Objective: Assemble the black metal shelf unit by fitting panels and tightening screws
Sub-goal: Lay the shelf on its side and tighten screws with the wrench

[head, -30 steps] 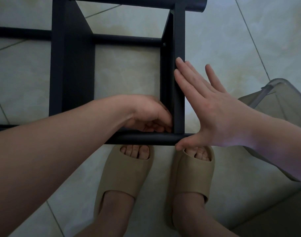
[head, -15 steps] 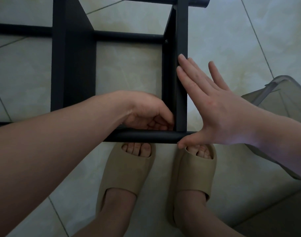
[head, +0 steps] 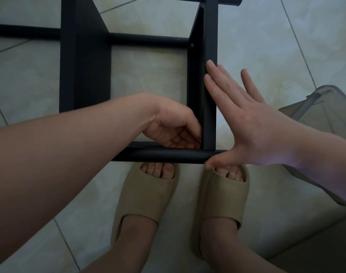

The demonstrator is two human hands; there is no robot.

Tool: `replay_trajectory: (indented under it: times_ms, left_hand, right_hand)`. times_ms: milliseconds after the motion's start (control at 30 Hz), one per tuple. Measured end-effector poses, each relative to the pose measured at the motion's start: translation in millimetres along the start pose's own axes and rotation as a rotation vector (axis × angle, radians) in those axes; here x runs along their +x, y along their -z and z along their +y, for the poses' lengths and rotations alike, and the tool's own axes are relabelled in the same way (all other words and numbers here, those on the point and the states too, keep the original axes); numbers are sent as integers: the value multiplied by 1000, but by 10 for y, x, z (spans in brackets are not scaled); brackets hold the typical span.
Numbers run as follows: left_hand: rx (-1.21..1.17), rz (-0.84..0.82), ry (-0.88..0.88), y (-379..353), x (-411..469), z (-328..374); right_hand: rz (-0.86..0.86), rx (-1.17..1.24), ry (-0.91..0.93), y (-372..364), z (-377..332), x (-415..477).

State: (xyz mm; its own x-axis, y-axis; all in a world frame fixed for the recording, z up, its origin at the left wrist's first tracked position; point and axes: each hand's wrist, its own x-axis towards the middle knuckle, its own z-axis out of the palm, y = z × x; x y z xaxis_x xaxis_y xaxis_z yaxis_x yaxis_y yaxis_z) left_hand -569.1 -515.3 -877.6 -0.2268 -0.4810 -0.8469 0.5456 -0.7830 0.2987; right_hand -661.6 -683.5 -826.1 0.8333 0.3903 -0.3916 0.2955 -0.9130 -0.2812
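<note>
Black panel (head: 210, 125) stood braced by the flat right hand (head: 253, 131) while the left hand (head: 172, 125), grip curled, contents hidden, likely tightened a screw, needing steady alignment next.

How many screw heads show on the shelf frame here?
1: the screw head on the inner face of the right panel, where the far tube ends. The left hand covers the near corner, so another may be hidden.

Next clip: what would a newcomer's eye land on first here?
The right hand, spread flat against the outer face of the black upright panel. Opposite it, the left hand curls into the inside corner where that panel meets the near tube; what it holds is hidden. Beige slippers stand just below.
</note>
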Motion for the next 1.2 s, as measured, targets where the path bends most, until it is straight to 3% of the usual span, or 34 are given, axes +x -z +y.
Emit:
replay_trajectory:
  times_ms: [233, 867, 1200]
  left_hand:
    - [32, 68, -57, -43, 18, 10]
    - [-45, 19, -63, -19, -3, -8]
    - [35, 43, -72, -12, -3, 34]
  right_hand:
    - [9, -1, 1, -9, -10, -2]
    - [1, 4, -7, 1, -16, 1]
    - [0, 14, -3, 3, -23, -2]
